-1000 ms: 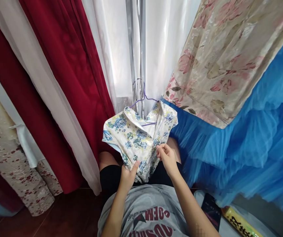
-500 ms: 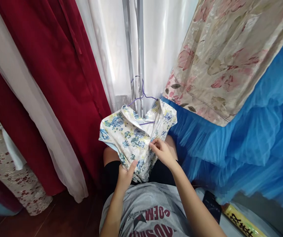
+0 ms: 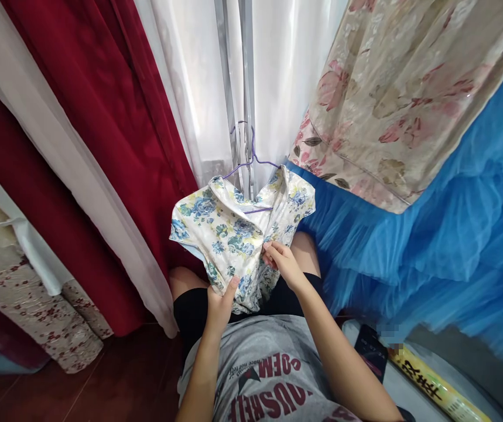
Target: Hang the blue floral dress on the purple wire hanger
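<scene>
A white blouse with blue and yellow flowers (image 3: 238,234) lies across my lap, its shoulders on a purple wire hanger (image 3: 252,158). The hanger's hook is up against grey straps that hang before a white curtain. My left hand (image 3: 222,302) grips the blouse low on its left side, thumb on top and fingers hidden beneath the cloth. At the bottom of the neckline, my right hand (image 3: 280,261) pinches the front edge of the blouse between thumb and fingers. The neck opening is spread above that pinch.
Red cloth (image 3: 88,146) and a white curtain (image 3: 198,76) hang at left and ahead. To the right hang a floral cloth (image 3: 392,111) and blue tulle (image 3: 444,234). A dark phone (image 3: 370,351) and a yellow package (image 3: 435,384) lie at lower right.
My right hand keeps its pinch at the neckline, its fingers slightly more curled. The view has shifted a little; the left hand's hold looks the same.
</scene>
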Motion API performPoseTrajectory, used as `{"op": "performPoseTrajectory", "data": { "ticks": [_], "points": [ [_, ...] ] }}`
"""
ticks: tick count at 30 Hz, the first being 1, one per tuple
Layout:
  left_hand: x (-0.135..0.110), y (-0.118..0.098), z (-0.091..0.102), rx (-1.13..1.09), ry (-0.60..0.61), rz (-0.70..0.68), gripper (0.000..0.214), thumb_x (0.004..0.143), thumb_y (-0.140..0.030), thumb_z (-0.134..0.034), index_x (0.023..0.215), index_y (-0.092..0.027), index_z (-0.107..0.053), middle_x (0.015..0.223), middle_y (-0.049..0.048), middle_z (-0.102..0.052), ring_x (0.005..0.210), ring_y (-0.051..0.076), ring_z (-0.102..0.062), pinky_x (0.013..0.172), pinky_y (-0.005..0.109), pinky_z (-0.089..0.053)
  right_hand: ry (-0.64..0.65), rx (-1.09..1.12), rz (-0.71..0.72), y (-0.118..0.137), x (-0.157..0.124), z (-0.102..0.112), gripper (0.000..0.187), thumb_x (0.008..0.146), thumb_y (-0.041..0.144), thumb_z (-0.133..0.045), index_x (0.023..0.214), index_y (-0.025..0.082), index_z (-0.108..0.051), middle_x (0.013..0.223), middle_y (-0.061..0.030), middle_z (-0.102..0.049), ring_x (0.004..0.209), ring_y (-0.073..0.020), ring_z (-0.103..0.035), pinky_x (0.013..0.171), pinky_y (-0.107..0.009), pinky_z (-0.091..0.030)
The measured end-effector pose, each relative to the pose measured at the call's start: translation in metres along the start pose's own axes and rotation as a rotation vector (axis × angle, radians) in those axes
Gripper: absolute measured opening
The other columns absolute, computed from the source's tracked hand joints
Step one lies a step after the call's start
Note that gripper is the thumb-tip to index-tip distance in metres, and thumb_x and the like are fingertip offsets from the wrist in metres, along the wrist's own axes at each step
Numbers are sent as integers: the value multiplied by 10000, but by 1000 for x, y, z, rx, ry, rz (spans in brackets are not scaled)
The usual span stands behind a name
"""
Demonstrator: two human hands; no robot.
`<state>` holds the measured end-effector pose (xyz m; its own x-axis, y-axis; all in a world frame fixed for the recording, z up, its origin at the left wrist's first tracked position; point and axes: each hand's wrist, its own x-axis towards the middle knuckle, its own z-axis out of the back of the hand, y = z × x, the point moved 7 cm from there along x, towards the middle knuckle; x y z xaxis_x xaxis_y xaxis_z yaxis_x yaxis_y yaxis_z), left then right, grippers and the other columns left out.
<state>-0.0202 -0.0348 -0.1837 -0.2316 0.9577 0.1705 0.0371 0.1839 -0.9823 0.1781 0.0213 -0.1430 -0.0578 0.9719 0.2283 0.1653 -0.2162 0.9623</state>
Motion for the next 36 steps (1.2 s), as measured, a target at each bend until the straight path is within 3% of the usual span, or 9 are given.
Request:
{"op": "performPoseTrajectory", "data": {
  "ticks": [5,9,14,16,21,24,28,31,36],
  "points": [
    [2,1,4,-10,-23,-66,499,789,-476,-779,1152,-137,-728,1214,144,-752,1237,340,-663,1053,416,-542,-16,141,-55,1,-4,-1,335,839,453,-710,707,199,-537,552,48,-495,466,-81,-282,496,-271,-162],
    [12,8,37,50,-254,-148,449,772,-449,-814,1073,-128,-722,1085,136,-764,1050,310,-719,915,399,-583,-20,231,-117,1,-11,2,272,787,382,-710,676,194,-549,531,49,-475,455,-75,-283,489,-269,-144],
    [-3,-14,65,24,-507,-488,321,828,-335,-789,1069,-176,-648,1001,52,-662,939,185,-650,892,309,-524,-58,96,-81,9,-18,6,324,773,389,-715,594,198,-523,485,49,-464,451,-74,-281,493,-267,-151],
    [-9,-26,50,90,-422,-573,204,864,-285,-752,1008,-187,-647,971,38,-635,927,173,-623,884,296,-507,-63,40,-62,11,-20,4,325,766,397,-723,598,198,-529,475,51,-471,453,-76,-301,501,-262,-172],
    [3,-35,-39,291,109,-555,170,920,-244,-678,1085,-207,-655,1050,63,-684,989,196,-650,892,308,-512,-22,-33,-39,19,-24,-6,332,769,445,-737,646,190,-563,486,40,-517,465,-89,-370,511,-250,-237],
    [14,-41,-69,269,161,-556,108,928,-268,-666,1015,-210,-641,956,43,-704,916,188,-671,853,295,-514,1,-50,-44,24,-27,-9,335,772,472,-736,685,185,-587,481,41,-519,453,-93,-386,495,-245,-247],
    [19,-49,-76,299,133,-557,107,944,-310,-643,910,-213,-614,848,21,-688,835,178,-668,797,278,-496,-12,-42,-24,26,-30,-10,330,788,472,-730,702,181,-600,478,43,-516,440,-88,-376,480,-243,-246],
    [15,-49,-75,340,207,-548,134,954,-302,-627,857,-211,-615,806,14,-684,790,167,-660,778,276,-483,-141,19,12,32,-26,-4,292,777,429,-737,692,175,-622,452,60,-469,427,-83,-341,475,-250,-248],
    [23,-41,-71,386,256,-534,161,927,-278,-641,791,-205,-597,748,8,-665,737,167,-648,751,283,-472,-249,64,177,76,19,-6,368,791,355,-725,533,194,-519,452,53,-433,443,-77,-319,478,-259,-254]
  ]
}}
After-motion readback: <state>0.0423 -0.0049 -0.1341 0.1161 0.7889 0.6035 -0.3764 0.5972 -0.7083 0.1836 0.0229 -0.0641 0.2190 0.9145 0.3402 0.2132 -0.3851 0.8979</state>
